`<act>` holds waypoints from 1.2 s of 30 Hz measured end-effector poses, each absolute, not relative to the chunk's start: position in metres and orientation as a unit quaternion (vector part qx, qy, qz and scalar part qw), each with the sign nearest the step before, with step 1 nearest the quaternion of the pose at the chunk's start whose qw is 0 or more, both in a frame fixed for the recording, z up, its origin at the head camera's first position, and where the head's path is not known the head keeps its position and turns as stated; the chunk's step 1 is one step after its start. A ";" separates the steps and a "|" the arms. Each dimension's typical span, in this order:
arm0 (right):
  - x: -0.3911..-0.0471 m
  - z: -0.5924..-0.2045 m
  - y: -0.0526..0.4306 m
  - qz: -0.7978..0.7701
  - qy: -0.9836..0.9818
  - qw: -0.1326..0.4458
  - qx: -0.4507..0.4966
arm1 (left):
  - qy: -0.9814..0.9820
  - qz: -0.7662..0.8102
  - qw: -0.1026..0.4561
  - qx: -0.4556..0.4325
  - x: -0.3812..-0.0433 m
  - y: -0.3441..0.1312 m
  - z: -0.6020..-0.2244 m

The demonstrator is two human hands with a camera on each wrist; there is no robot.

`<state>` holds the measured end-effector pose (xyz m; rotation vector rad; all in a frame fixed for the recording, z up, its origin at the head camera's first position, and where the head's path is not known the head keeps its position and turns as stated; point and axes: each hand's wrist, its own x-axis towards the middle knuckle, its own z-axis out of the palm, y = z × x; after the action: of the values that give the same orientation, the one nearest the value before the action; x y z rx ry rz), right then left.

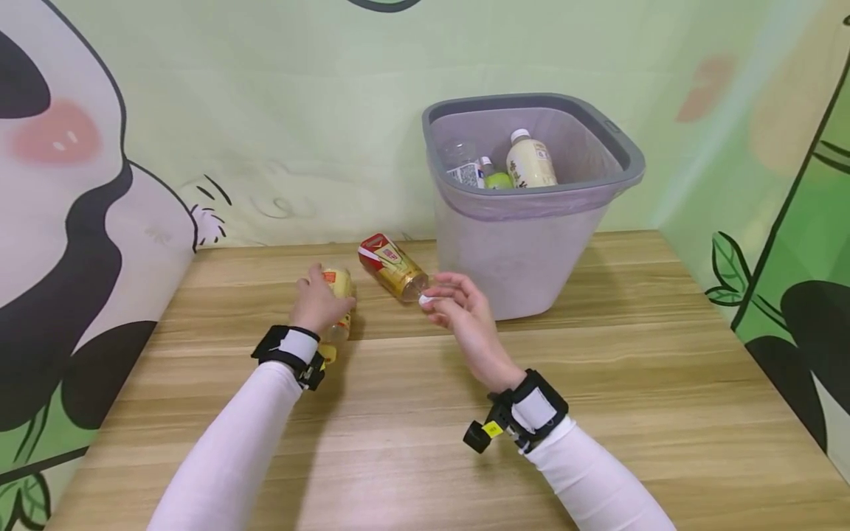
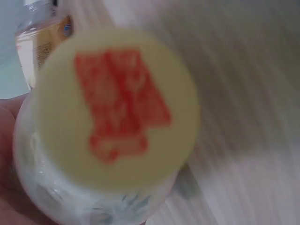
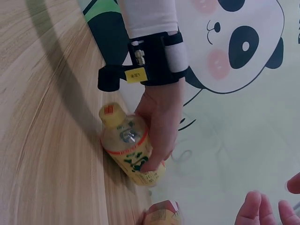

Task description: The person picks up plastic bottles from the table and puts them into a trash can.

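Observation:
My left hand (image 1: 317, 301) grips a plastic bottle with a yellow label (image 3: 140, 165) round its body. Its yellow cap (image 2: 117, 110) with red print points back toward me and fills much of the left wrist view. To the right, a bottle with a red and gold label (image 1: 392, 267) lies on its side on the table, its white cap (image 1: 427, 300) facing my right hand (image 1: 468, 313). The right fingers are spread around that cap, fingertips right beside it. In the right wrist view, the right fingertips (image 3: 253, 206) show apart, with no bottle between them.
A tall bin with a grey rim (image 1: 534, 190) stands on the wood-grain table (image 1: 398, 442), just behind my right hand. Inside it are a cream bottle (image 1: 531, 161), a clear bottle (image 1: 460, 153) and a green-labelled bottle (image 1: 498, 180). A panda-print backdrop (image 1: 299, 110) rises behind.

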<state>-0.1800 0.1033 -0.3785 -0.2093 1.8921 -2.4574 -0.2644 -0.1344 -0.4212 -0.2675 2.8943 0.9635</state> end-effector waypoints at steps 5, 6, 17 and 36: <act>-0.181 -0.380 0.105 -0.788 0.612 0.020 -0.071 | 0.951 0.298 0.026 -0.073 -0.259 -0.140 -0.428; -0.181 -0.380 0.105 -0.786 0.613 0.021 -0.071 | 0.951 0.301 0.023 -0.068 -0.258 -0.142 -0.429; -0.183 -0.383 0.108 -0.778 0.623 0.029 -0.072 | 0.927 0.372 -0.042 -0.021 -0.235 -0.143 -0.417; -0.181 -0.383 0.104 -0.735 0.669 0.038 -0.105 | 0.838 0.526 -0.065 0.128 -0.192 -0.090 -0.378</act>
<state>-0.1811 0.1041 -0.3830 -0.3224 2.0509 -2.2549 -0.1923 -0.0903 -0.3779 0.4184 2.7488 1.7247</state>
